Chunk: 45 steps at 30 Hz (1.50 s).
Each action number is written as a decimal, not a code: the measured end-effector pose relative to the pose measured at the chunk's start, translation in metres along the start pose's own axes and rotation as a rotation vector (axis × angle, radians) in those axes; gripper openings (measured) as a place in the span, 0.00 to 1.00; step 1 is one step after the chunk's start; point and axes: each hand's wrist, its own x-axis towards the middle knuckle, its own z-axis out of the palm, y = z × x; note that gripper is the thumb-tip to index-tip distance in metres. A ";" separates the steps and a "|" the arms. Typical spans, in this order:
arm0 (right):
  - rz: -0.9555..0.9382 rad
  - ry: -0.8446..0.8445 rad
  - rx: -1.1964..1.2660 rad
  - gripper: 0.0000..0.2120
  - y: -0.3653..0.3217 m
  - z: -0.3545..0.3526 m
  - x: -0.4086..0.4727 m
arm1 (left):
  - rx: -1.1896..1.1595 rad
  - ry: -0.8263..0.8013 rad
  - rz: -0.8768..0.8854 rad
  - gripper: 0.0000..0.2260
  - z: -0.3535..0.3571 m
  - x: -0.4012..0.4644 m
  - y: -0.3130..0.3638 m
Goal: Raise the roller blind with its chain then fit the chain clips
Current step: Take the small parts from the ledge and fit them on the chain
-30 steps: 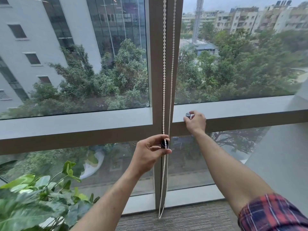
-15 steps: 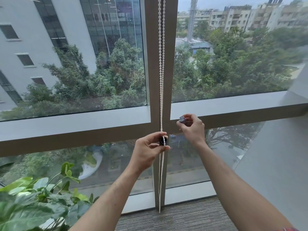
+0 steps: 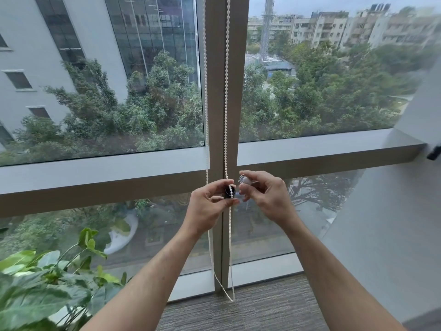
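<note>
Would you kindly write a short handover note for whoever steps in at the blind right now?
Left hand: pinching a dark clip against the right strand of the bead chain, at sill height.
Right hand: holding a small pale clip piece just right of the dark one, not touching the chain.
Done: no blind fabric shows over the glass, so it looks raised.
Left: join the pale piece to the dark clip, then fit any others.
</note>
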 end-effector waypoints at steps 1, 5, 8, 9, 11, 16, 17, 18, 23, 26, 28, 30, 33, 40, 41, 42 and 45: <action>-0.017 -0.017 -0.007 0.16 -0.003 0.000 -0.001 | 0.001 -0.004 0.003 0.21 0.000 0.000 0.000; -0.054 -0.059 -0.074 0.19 -0.015 -0.002 -0.006 | -0.005 -0.008 0.009 0.21 -0.001 -0.003 0.001; -0.049 -0.059 -0.085 0.17 -0.024 -0.003 -0.007 | -0.008 -0.020 0.007 0.21 -0.002 -0.005 0.001; -0.050 -0.061 -0.088 0.16 -0.027 -0.003 -0.007 | -0.014 -0.026 0.003 0.21 -0.002 -0.005 0.002; -0.072 -0.080 -0.118 0.15 -0.032 -0.003 -0.007 | -0.023 -0.036 0.002 0.21 -0.002 -0.006 0.005; -0.171 -0.130 -0.237 0.15 -0.041 -0.001 -0.006 | -0.035 -0.061 0.033 0.19 -0.004 -0.008 0.013; -0.180 -0.139 -0.249 0.14 -0.042 0.000 -0.006 | -0.035 -0.059 0.034 0.19 -0.004 -0.009 0.014; -0.187 -0.147 -0.259 0.14 -0.043 0.000 -0.006 | -0.036 -0.056 0.034 0.20 -0.004 -0.009 0.014; -0.184 -0.126 -0.294 0.11 -0.048 0.000 -0.008 | -0.035 -0.062 0.042 0.19 -0.005 -0.012 0.018; -0.150 -0.091 -0.280 0.09 -0.050 0.001 -0.010 | -0.040 -0.056 0.043 0.19 -0.004 -0.013 0.021; -0.134 -0.071 -0.276 0.09 -0.050 0.003 -0.010 | -0.050 -0.056 0.053 0.18 -0.003 -0.013 0.024; -0.133 -0.065 -0.284 0.09 -0.051 0.004 -0.010 | -0.057 -0.051 0.060 0.18 -0.002 -0.014 0.025; -0.153 -0.077 -0.330 0.11 -0.051 0.004 -0.010 | -0.064 -0.048 0.058 0.18 -0.001 -0.014 0.025; -0.061 -0.112 -0.261 0.10 -0.049 0.001 -0.007 | -0.068 -0.059 0.054 0.18 0.000 -0.015 0.026; -0.044 -0.123 -0.237 0.09 -0.049 0.001 -0.006 | -0.072 -0.061 0.055 0.17 0.000 -0.015 0.026; -0.033 -0.131 -0.217 0.09 -0.048 0.000 -0.007 | -0.077 -0.062 0.052 0.16 0.000 -0.014 0.025; -0.033 -0.142 -0.195 0.08 -0.048 0.000 -0.007 | -0.075 -0.062 0.052 0.16 -0.001 -0.013 0.024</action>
